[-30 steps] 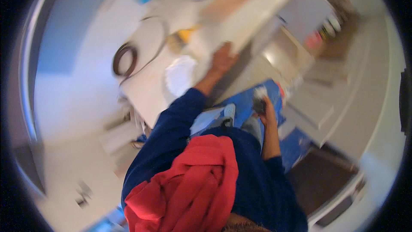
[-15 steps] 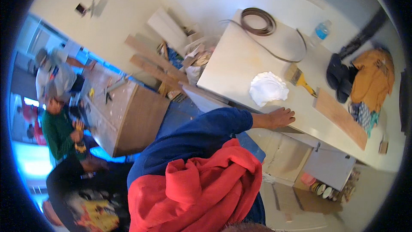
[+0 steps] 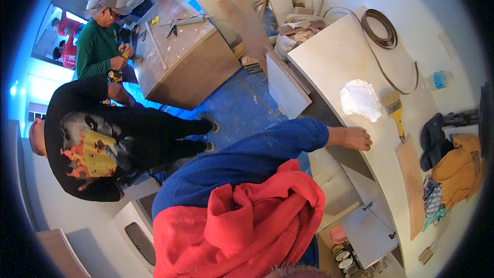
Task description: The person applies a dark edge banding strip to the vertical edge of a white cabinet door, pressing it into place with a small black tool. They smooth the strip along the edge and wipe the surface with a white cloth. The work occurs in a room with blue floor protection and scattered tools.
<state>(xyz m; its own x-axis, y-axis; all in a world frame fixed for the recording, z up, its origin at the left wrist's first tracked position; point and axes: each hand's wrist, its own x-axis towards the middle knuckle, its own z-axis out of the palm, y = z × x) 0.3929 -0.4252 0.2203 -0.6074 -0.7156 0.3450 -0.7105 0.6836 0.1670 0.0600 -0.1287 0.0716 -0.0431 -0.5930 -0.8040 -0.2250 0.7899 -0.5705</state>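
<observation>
My left hand (image 3: 356,138) reaches from a blue sleeve to the near edge of a white tabletop (image 3: 324,62). It rests there palm down, its fingers apart and looking short from this angle, with nothing in them. Just beyond it lies a crumpled white bundle (image 3: 360,99), perhaps cloth or plastic. A wide paintbrush (image 3: 395,113) with a yellow handle lies to the right of the bundle. Nearer the hand's right is a thin wooden board (image 3: 410,190). My right hand does not show; red cloth (image 3: 242,221) covers my chest.
A coil of brown edging strip (image 3: 380,28), a bottle (image 3: 440,80), dark slippers (image 3: 432,141) and orange clothing (image 3: 460,170) lie on the tabletop. Below it hangs a cabinet door (image 3: 368,234). At left stands a person in black (image 3: 103,139); others work at a wooden cabinet (image 3: 180,67).
The view has turned, so the tabletop sits farther right and the person in black shows more fully. My left hand stays at the tabletop edge near the white bundle.
</observation>
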